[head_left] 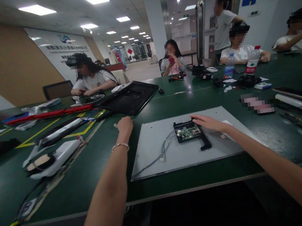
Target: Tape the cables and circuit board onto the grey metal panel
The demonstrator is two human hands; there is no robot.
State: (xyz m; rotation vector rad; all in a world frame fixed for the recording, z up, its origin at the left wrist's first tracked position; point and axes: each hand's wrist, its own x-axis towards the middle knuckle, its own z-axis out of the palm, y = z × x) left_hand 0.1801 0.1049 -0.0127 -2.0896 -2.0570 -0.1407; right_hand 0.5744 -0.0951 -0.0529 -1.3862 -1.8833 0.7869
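A grey metal panel (pixel 173 154) lies flat on the green table (pixel 99 187) in front of me. On it sits a small green circuit board (pixel 189 132) in a black bracket (pixel 204 143), with thin pale cables (pixel 163 150) running off to the left. My right hand (pixel 208 121) rests flat on the panel with its fingers stretched out against the board's right edge. My left hand (pixel 124 126), a bracelet at the wrist, reaches past the panel's far left corner with the fingers curled down onto the table; whatever they hold is hidden.
A black monitor back cover (pixel 128 97) lies beyond the panel. White and red housing parts (pixel 58 156) and cables fill the left side. Two water bottles (pixel 252 61) and small items stand at the far right. Several other people sit or stand along the far edge.
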